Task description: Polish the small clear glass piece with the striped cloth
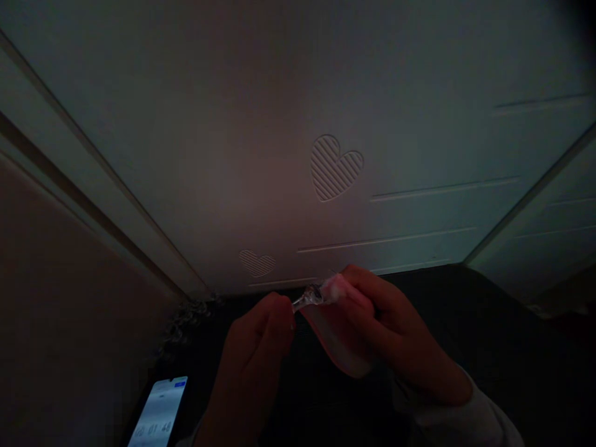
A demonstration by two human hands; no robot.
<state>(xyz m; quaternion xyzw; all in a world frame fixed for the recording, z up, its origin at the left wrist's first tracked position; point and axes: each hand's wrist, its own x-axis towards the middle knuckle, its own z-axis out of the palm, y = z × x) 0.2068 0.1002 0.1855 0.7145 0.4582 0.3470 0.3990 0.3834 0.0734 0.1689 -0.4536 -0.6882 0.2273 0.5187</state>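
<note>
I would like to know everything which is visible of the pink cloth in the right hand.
The pink cloth looks soft and thin, brighter pink and whitish at its upper end. The right hand grips that end in a bunch, close against a slim, shiny, metal-looking utensil, whose other end is in the left hand. The rest hangs below as a loose flap with a pale, curved edge. In the dim light, its weave cannot be made out.

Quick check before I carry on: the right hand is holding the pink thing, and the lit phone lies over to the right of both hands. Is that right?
Not quite: the head view shows the lit phone to the left of both hands, beyond the left hand. The right hand does hold the pink thing.
</note>
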